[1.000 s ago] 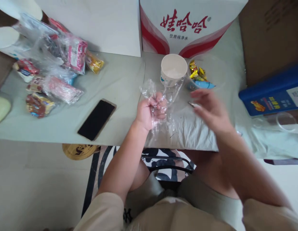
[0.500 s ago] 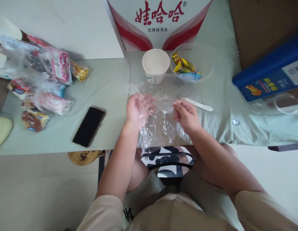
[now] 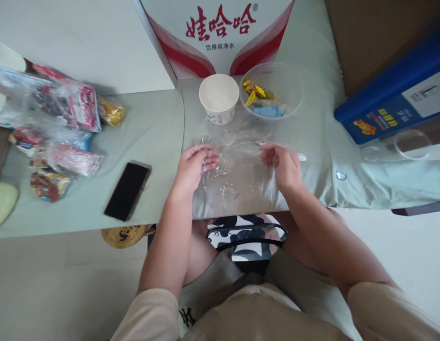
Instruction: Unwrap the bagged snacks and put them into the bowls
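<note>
Left hand touches film near a bowl of packets.

Beige shirt, short sleeves, grey shorts

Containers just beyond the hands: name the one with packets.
The clear bowl, right of the white cup: yellow and blue packets show inside, none in the cup.

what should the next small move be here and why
Perhaps ease the left hand slightly outward to smooth the clear plastic, because it looks creased beside those fingers, with the right hand near its opposite side.
</note>
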The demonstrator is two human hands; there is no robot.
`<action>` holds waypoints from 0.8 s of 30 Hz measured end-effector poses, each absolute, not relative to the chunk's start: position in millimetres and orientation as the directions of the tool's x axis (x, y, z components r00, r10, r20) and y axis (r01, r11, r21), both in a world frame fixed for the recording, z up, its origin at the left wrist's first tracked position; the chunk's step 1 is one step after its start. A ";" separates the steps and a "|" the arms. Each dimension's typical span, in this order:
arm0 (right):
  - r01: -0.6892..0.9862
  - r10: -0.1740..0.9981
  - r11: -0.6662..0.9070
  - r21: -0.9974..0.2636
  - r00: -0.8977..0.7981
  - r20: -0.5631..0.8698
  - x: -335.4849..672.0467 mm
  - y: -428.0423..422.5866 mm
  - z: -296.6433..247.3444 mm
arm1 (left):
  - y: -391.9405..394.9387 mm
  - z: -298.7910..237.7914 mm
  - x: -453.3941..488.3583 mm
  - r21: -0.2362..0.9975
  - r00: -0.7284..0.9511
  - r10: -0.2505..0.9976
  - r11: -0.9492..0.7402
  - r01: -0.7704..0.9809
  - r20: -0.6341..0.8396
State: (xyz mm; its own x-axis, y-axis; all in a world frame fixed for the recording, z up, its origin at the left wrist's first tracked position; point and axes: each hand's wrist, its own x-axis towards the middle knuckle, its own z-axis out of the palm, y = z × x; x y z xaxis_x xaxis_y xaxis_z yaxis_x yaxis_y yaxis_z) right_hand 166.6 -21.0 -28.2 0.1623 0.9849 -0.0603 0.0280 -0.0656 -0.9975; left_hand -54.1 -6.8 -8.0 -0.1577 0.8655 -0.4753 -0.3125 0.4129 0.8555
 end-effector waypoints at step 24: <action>0.094 0.964 0.103 -0.990 0.237 0.123 198.9 -33.2 -13.6 | -28.9 0.9 -87.1 0.953 -0.162 0.962 0.175 -0.248 -0.219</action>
State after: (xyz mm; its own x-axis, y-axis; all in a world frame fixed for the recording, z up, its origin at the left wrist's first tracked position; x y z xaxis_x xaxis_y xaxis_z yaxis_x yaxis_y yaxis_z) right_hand 198.9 -33.2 -13.6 0.2371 0.9637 0.1228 0.0941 0.1031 -0.9902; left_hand -87.1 -28.9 0.9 -0.1624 0.9622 -0.2187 -0.2479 0.1748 0.9529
